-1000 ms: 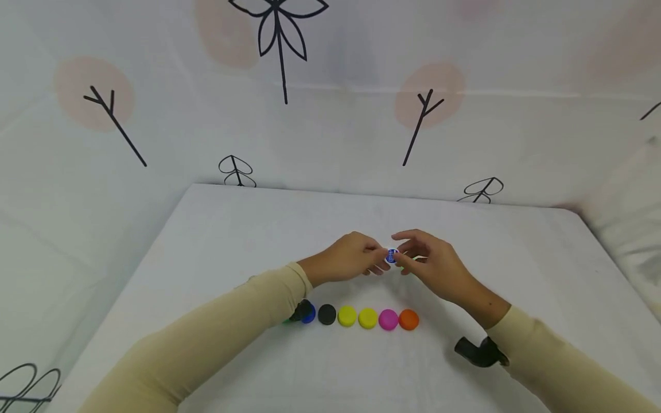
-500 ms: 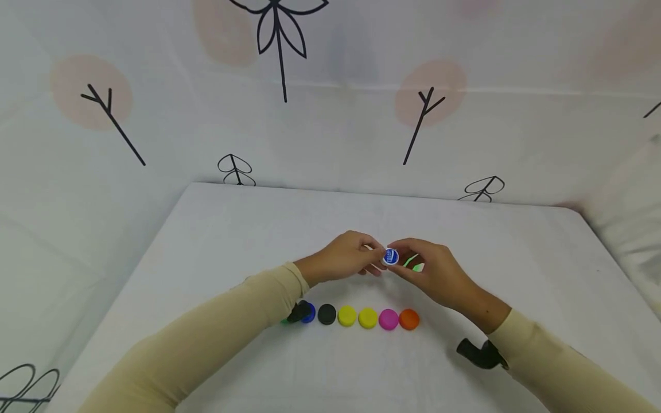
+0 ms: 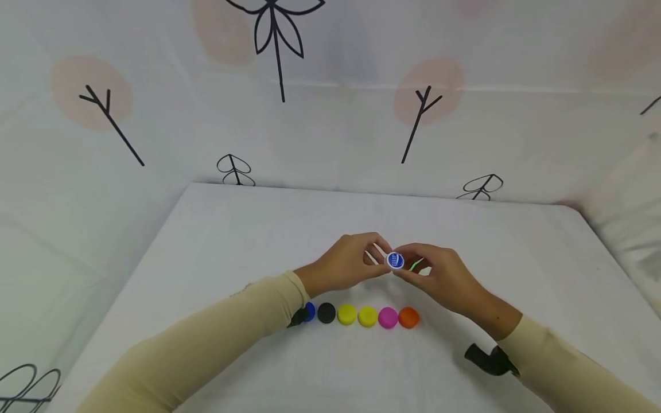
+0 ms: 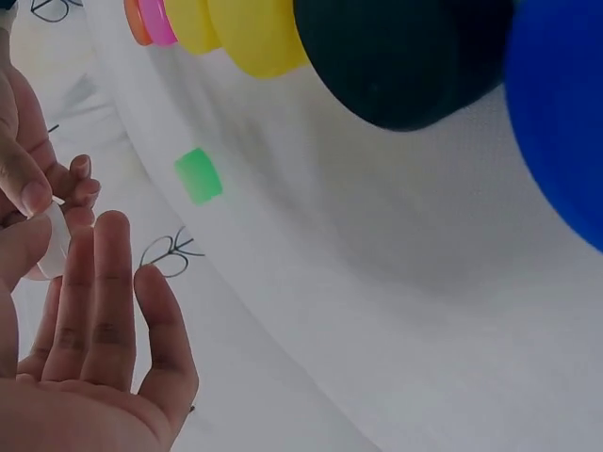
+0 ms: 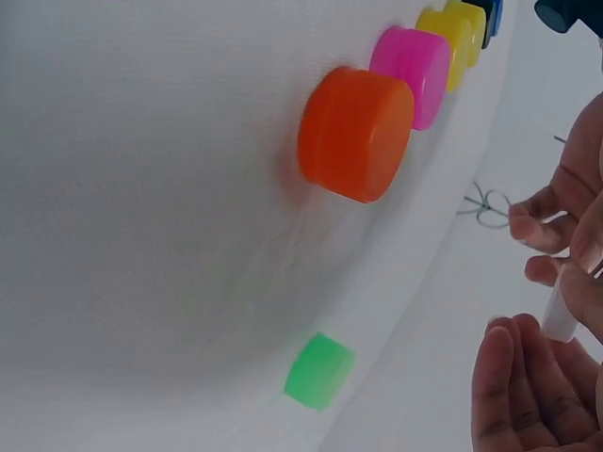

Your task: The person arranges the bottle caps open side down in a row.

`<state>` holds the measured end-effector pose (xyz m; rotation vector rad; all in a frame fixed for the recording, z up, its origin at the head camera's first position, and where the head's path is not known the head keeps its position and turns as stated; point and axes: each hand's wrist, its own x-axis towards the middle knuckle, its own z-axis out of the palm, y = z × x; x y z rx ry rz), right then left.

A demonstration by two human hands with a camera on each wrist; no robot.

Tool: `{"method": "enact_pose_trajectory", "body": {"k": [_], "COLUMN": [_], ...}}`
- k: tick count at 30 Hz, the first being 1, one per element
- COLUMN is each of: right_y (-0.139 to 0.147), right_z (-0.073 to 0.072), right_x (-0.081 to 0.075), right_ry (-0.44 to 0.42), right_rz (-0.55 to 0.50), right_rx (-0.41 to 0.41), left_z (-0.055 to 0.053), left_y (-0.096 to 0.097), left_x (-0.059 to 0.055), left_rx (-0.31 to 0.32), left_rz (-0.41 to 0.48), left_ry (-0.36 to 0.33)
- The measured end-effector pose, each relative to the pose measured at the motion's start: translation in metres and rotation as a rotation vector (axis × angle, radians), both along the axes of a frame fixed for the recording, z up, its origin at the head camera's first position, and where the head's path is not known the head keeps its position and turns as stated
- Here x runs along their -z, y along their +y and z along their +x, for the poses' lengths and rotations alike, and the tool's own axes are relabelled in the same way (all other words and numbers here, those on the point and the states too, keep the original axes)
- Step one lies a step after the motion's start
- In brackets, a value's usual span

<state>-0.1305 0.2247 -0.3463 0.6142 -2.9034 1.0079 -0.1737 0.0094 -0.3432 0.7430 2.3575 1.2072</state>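
Note:
A small white bottle cap with a blue printed top (image 3: 395,260) is held above the table, between both hands. My left hand (image 3: 347,265) pinches its left side with thumb and index finger, the other fingers extended in the left wrist view. From the other side, my right hand (image 3: 445,274) pinches it between thumb and fingertips. In the right wrist view the white cap (image 5: 560,315) is seen edge-on, partly covered by fingers. A green cap (image 5: 319,371) rests on the table beyond the right hand, mostly hidden by it in the head view.
Nearer the person lies a row of caps: blue (image 3: 310,311), black (image 3: 326,313), yellow (image 3: 346,314), another yellow (image 3: 368,316), magenta (image 3: 388,318) and orange (image 3: 408,318). The left sleeve and dark wrist camera (image 3: 298,316) cover the row's left end. A patterned cloth backs the white table (image 3: 248,229).
The white cap has turned its printed top into fuller view and shifted slightly towards the person. My left index finger has lifted into an arch, and the right fingers have closed in on the cap.

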Motion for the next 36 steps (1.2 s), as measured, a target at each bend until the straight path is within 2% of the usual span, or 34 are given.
{"method": "enact_pose_trajectory", "body": {"k": [12,18,25,29,36], "right_y": [0.021,0.034,0.047,0.051,0.056], "right_z": [0.028,0.040,0.048,0.052,0.052], "right_x": [-0.001,0.004,0.012,0.018,0.028], "right_ry": [-0.010,0.011,0.053,0.022,-0.101], "right_rz": [0.028,-0.004,-0.028,-0.018,0.002], "right_rx": [0.027,0.009,-0.016,-0.021,0.004], "left_z": [0.022,0.031,0.038,0.040,0.043], "left_y": [0.021,0.038,0.053,0.058,0.068], "left_x": [0.001,0.002,0.010,0.013,0.021], "left_rx": [0.110,0.122,0.130,0.132,0.152], "left_rz": [-0.080,-0.156,-0.188,-0.235,-0.339], "left_ry": [0.130,0.188,0.252,0.254,0.267]}}
